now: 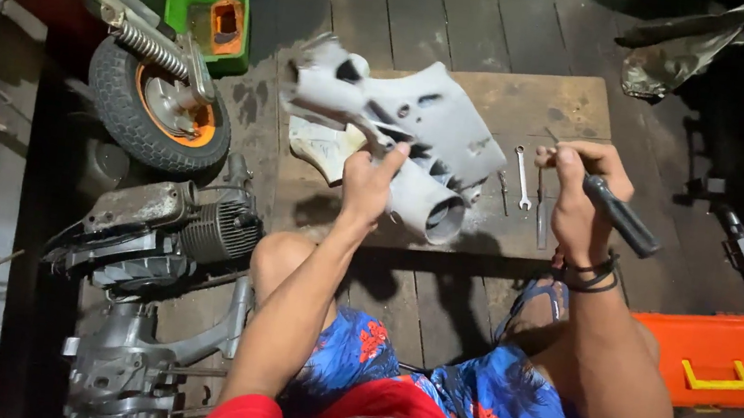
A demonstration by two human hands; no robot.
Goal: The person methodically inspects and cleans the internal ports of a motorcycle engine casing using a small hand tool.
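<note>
Left hand (367,183) clamped on grey casing (417,139), right hand (579,191) fisted round black-handled tool (619,214) beside it; blurred, tilted casing likely to slip onto wrench (522,175).

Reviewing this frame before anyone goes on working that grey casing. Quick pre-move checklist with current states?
1. Left hand grips the grey casing: ok, fingers closed on its lower edge.
2. Casing supported: cannot tell; it looks tilted over the wooden board, contact hidden.
3. Right hand holds the black-handled tool: ok, fist closed round the handle.
4. Tool tip seated on the casing: not ok, the tool is beside the casing, apart from it.
5. Wrench within reach: ok, lying on the board between casing and right hand.
6. Orange toolbox shut: ok, lid down, yellow latch visible.
</note>
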